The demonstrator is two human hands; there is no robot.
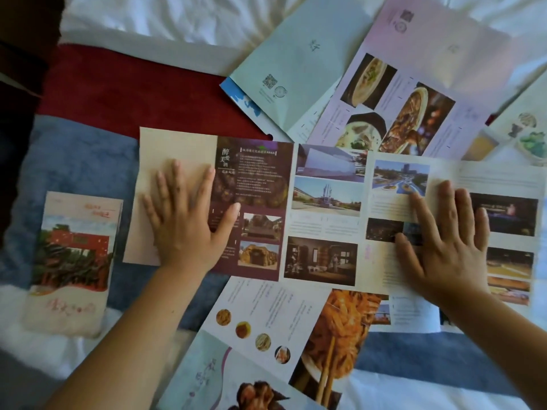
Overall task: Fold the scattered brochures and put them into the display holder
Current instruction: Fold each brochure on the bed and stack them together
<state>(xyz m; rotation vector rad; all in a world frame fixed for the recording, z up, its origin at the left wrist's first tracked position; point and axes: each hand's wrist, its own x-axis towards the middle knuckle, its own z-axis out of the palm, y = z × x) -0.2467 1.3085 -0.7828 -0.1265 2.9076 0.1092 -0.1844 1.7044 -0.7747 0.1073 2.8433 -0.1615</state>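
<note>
a long open brochure [325,214] lies spread flat across the middle of the bed [148,19], on a red and blue blanket [103,90], and this is the sheet in hand. its long axis runs left to right across the person's front, so the panels sit side by side between the two hands. the left hand [189,229] lies palm down on the plain beige end panel, its thumb reaching onto the dark maroon panel beside it. the right hand [444,241] lies palm down on the pale photo panels towards the right end. both hands are flat with the fingers straight and spread, pressing the paper and gripping nothing. the crease lines look to run the short way, between the panels, though the picture is too soft to be sure of each one. judging from that, the fold will be an end panel swung inwards over the middle. the left hand already sits on the beige end panel and is the nearer one to lift it, with the right hand pinning the rest. one folded brochure [74,261] lies just left of the open one, apart from it. unfolded ones lie around: a pale green brochure [296,63] and a pink food brochure [414,93] above, and a noodle brochure [296,335] tucked under the lower edge. the display holder is not in view.
</note>
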